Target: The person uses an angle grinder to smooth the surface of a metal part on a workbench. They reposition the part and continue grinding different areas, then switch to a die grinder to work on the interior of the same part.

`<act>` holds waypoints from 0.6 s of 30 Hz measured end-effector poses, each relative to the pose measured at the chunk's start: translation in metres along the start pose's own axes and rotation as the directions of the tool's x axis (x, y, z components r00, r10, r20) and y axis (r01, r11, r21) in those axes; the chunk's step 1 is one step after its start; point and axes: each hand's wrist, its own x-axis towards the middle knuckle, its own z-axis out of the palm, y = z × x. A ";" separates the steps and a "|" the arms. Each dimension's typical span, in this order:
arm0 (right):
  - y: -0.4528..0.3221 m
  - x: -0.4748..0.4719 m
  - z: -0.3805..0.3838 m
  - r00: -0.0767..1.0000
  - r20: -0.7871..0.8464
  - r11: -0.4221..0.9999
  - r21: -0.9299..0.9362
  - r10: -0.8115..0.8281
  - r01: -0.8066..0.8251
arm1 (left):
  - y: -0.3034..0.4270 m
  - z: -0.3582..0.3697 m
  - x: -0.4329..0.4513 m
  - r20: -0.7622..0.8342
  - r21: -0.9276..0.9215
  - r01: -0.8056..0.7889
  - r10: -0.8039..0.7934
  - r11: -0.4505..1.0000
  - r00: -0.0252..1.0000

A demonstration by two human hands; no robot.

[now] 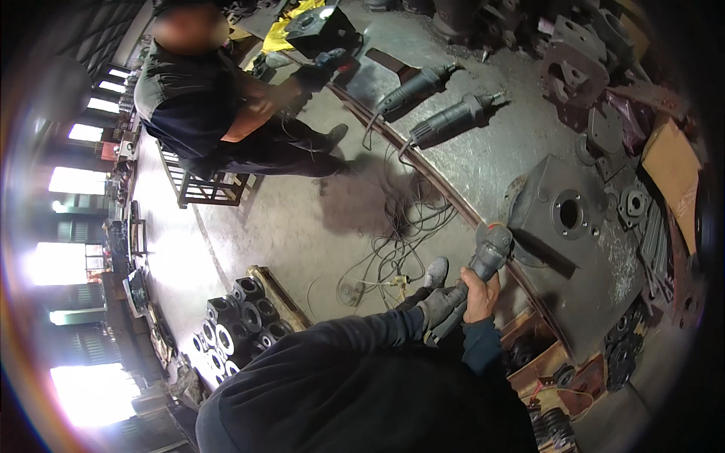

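I hold an angle grinder [490, 252] with both hands at the edge of the steel-topped workbench [572, 303]. My left hand [440, 308], in a grey glove, grips the rear of its body. Farther forward, my bare right hand [481, 293] wraps around the body behind the gear head. The grinder's head is beside a grey cast metal housing [538, 198], near its round flange. A round bolted opening faces sideways on this housing. Whether the disc touches the metal, I cannot tell.
Two straight die grinders [453, 120] lie on the bench, cords over its edge. Tangled cables [405, 243] cover the floor by my foot. Another person [192, 119] works at another block casting [320, 31]. Ring-shaped castings [243, 317] are stacked at left; metal parts [575, 62] crowd the bench's far side.
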 end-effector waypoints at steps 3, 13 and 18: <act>0.003 -0.002 0.001 0.996 -0.049 0.997 0.018 0.070 -0.069 | -0.010 -0.008 0.006 0.016 -0.039 -0.011 0.012 0.999 1.000; 0.023 0.006 -0.008 1.000 0.014 0.998 0.066 -0.019 0.018 | -0.011 -0.013 0.009 -0.140 -0.305 0.051 -0.098 0.951 0.985; 0.024 0.001 -0.010 0.999 0.027 0.992 0.121 -0.035 0.031 | 0.005 -0.002 -0.002 -0.194 0.069 0.009 0.005 0.998 0.981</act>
